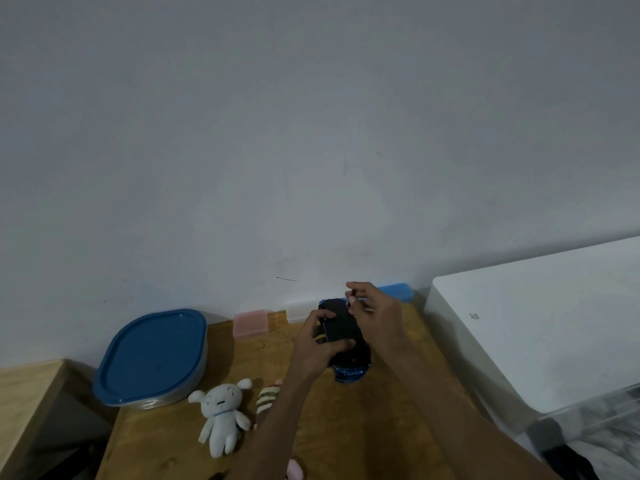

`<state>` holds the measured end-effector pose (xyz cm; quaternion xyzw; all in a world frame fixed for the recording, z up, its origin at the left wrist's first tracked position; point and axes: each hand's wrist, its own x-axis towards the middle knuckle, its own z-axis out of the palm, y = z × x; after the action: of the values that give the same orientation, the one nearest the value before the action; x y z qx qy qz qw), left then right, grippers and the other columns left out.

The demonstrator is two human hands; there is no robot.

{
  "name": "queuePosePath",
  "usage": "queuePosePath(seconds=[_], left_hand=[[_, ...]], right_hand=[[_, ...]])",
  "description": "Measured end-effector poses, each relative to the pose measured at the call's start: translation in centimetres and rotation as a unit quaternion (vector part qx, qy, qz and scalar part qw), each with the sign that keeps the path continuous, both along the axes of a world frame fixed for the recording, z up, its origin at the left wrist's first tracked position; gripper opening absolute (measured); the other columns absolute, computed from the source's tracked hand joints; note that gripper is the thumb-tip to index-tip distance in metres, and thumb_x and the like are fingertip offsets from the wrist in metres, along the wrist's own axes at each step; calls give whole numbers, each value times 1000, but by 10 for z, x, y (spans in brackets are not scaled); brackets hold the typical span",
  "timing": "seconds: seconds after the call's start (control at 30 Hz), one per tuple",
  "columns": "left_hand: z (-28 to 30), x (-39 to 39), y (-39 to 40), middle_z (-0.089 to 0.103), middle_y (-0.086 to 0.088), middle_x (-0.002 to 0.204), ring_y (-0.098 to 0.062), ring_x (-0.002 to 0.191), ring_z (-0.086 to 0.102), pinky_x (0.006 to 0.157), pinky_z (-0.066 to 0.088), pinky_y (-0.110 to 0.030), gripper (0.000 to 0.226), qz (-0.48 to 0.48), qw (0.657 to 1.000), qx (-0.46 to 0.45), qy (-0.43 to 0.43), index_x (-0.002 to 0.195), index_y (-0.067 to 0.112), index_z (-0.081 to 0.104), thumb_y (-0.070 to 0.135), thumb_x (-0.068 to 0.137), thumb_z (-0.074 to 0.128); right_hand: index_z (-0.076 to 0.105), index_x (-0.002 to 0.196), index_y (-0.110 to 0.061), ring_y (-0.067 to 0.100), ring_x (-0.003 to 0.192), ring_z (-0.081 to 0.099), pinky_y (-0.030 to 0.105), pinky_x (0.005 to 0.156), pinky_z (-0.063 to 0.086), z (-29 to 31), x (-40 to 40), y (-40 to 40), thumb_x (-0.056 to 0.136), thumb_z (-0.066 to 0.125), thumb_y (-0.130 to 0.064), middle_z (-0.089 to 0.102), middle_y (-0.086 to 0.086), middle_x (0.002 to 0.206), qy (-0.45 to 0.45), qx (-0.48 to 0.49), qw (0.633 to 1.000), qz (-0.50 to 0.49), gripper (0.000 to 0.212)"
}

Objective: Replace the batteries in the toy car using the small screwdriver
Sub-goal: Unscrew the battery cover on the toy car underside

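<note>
Toy car [346,344], blue with a black underside, lies upside down on the wooden desk [346,427], its belly turned up. The left hand [317,344] grips it from the left side, fingers [341,345] curled over the black underside and the thumb hooked across the far edge, holding it steady. The right hand [375,311] hovers just beyond and above those fingers, its thumb and first fingers pinched together on a thin dark stick, most likely the small screwdriver [352,296]. Its tip points down at the far end of the car's underside; whether it sits in a screw is too small to tell.

This looks like the screw stage on the battery cover, loosening or tightening. The next move probably calls for keeping the tool upright in the screw head, turning it with the fingertips while the left hand stops the car from rolling.

Outward from the fingers: just behind them, against the wall, stand a clear box [296,311], a pink box [251,323] and a blue box [396,291]. Left of the left hand sits a container with a blue lid [152,355]. Nearer the person lie a white plush toy [221,415] and a striped plush toy [268,396], partly hidden by the left forearm. A white appliance [540,323] stands to the right. Nothing blocks the car itself.
</note>
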<state>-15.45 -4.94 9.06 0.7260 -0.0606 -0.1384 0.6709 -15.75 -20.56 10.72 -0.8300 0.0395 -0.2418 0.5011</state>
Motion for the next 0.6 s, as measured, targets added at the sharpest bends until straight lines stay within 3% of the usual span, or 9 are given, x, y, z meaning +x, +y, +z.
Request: queuePosePath(seconds=[0.2, 0.4, 0.6], left_hand=[[0, -3, 0, 65, -1, 118, -23, 106, 66, 76, 64, -40, 52, 1, 1000, 7, 4, 113, 28, 58, 14, 73, 88], [1, -4, 1, 65, -2, 118, -24, 106, 65, 77, 64, -46, 53, 3, 1000, 6, 16, 112, 29, 59, 12, 72, 88], [3, -4, 0, 65, 0, 117, -21, 105, 65, 77, 64, -41, 53, 3, 1000, 3, 14, 113, 27, 58, 12, 72, 88]], right_hand=[[73, 116, -21, 11, 78, 73, 36, 72, 64, 0, 0, 4, 91, 72, -12, 70, -5, 92, 0, 29, 999, -27, 27], [68, 119, -26, 11, 82, 73, 35, 71, 64, 1, -1, 1, 92, 70, -12, 73, -4, 93, -1, 26, 999, -19, 30], [70, 112, -19, 13, 87, 71, 37, 72, 64, 6, -1, 3, 89, 74, -12, 72, -3, 95, -6, 6, 1000, -16, 24]])
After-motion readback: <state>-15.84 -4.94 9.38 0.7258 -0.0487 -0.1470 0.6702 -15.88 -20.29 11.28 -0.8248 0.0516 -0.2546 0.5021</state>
